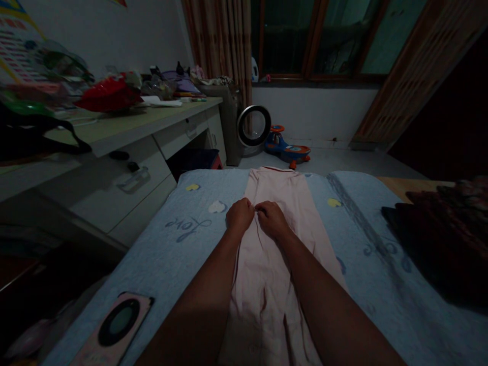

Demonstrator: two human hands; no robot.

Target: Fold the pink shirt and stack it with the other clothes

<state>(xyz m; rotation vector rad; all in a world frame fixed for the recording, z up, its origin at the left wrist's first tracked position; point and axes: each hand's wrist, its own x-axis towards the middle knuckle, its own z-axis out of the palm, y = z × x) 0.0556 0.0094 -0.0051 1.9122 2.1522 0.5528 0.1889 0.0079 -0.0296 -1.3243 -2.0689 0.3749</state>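
A pale pink garment with a collar at its far end, seemingly a shirt [267, 269], lies lengthwise on the blue bed sheet [198, 264]. My left hand [240, 215] is closed at the garment's left edge, fingers pinching the cloth. Close beside it, my right hand [271, 218] pinches the same fabric, its fingertips almost meeting those of the left. Both forearms stretch forward over the garment and cover part of it. Wrinkles run through the cloth nearest me.
A pink phone [118, 325] lies at the near left of the bed. Dark folded clothes [446, 239] are piled on the right. Along the left wall runs a cluttered desk [152, 124]. Beyond the bed are a washing machine with its round door [254, 126] ajar and a blue-orange ride-on toy [285, 147].
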